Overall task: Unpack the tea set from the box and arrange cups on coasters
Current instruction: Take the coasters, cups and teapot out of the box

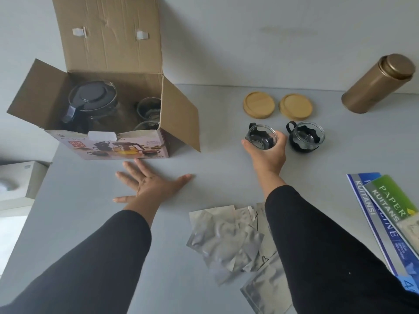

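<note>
An open cardboard box (pixel 127 143) stands at the left with its flaps up. Inside it I see a glass teapot with a black lid (pixel 90 103) and two glass cups (pixel 148 108). Two round wooden coasters (pixel 258 105) (pixel 295 106) lie side by side at the back of the table. In front of them are two glass cups with black holders. My right hand (pixel 268 152) grips the left cup (pixel 260 137) from the near side. The other cup (pixel 306 137) stands free to its right. My left hand (pixel 149 184) lies flat on the table before the box, fingers spread.
A gold metal canister (pixel 377 83) stands at the back right. Several silver foil sachets (pixel 229 236) lie near the front, between my arms. Printed receipt pads (pixel 390 214) sit at the right edge. A white box (pixel 20 180) is beyond the table's left edge.
</note>
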